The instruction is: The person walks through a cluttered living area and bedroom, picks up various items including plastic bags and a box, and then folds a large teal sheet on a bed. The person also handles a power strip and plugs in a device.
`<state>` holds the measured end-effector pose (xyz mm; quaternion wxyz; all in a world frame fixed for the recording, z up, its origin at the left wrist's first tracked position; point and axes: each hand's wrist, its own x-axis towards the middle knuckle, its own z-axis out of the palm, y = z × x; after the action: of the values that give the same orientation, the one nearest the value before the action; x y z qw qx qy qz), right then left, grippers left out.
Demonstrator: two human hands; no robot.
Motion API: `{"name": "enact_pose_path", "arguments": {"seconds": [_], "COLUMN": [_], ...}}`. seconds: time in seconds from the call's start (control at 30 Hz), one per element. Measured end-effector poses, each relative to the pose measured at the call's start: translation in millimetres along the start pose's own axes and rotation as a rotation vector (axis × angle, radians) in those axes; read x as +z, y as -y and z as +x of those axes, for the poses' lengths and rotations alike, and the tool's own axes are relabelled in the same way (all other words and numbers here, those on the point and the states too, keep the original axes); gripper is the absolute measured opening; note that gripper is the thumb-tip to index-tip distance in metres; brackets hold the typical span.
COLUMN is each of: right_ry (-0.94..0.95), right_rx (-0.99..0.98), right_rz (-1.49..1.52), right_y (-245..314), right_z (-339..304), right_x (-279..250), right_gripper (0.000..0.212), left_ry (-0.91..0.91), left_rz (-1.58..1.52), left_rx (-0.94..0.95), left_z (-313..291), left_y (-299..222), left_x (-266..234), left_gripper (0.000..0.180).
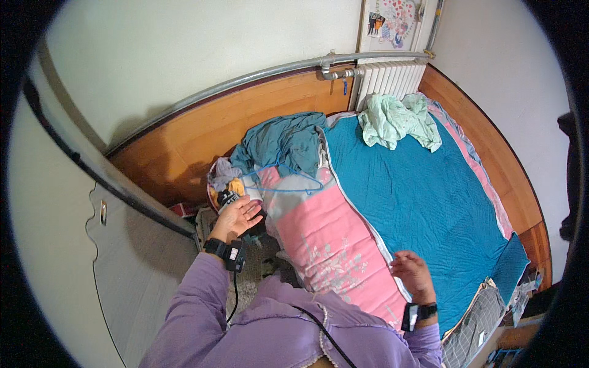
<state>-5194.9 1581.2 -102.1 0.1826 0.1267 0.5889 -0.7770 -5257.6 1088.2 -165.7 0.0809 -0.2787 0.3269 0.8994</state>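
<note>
My left hand (237, 218) is open, palm turned up and fingers apart, holding nothing. It is beside a heap of clothes (224, 173) with grey, yellow and black pieces at the bed's left end. A blue clothes hanger (288, 189) lies just right of that hand, across the pink flowered quilt (331, 245) and a dark green garment (283, 140). Over the quilt's right edge, where it meets the teal bed sheet (423, 190), hovers my right hand (413, 277). Its fingers are loosely bent and apart, with nothing visible in them.
A crumpled pale green garment (399, 122) lies at the bed's far end, before a white radiator (392, 80). A grey checked cloth item (475, 328) rests at the near right corner. On the left stands a pale door (132, 264). Cables hang from my wrist devices.
</note>
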Motion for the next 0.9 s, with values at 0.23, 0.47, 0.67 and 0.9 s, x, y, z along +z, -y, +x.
{"name": "enact_pose_path", "arguments": {"seconds": [0.23, 0.47, 0.67, 0.9], "right_ry": [-0.128, -0.260, -0.297, -0.361], "right_rx": [-0.114, 0.179, 0.398, 0.380], "right_rz": [0.178, 0.133, 0.186, 0.135], "right_y": [9.7, -28.4, -56.0, -42.0], "right_z": [58.9, 144.0, 183.0, 212.4], "right_x": [27.9, 105.0, 156.5, 171.5], "right_gripper": [0.016, 0.022, 0.025, 0.028], "left_ry": [-0.077, -0.225, -0.382, 0.113], "left_rz": [0.109, 0.355, 0.240, 0.121], "left_rx": [-0.077, -0.161, -0.370, -0.123], "left_z": [157.1, 332.4, 457.0, 468.1], "left_y": [-58.9, -98.4, -110.8, -132.4], "left_x": [-9.5, -21.1, -55.0, 28.0], "left_gripper": [0.046, 0.063, 0.082, 0.028]}}
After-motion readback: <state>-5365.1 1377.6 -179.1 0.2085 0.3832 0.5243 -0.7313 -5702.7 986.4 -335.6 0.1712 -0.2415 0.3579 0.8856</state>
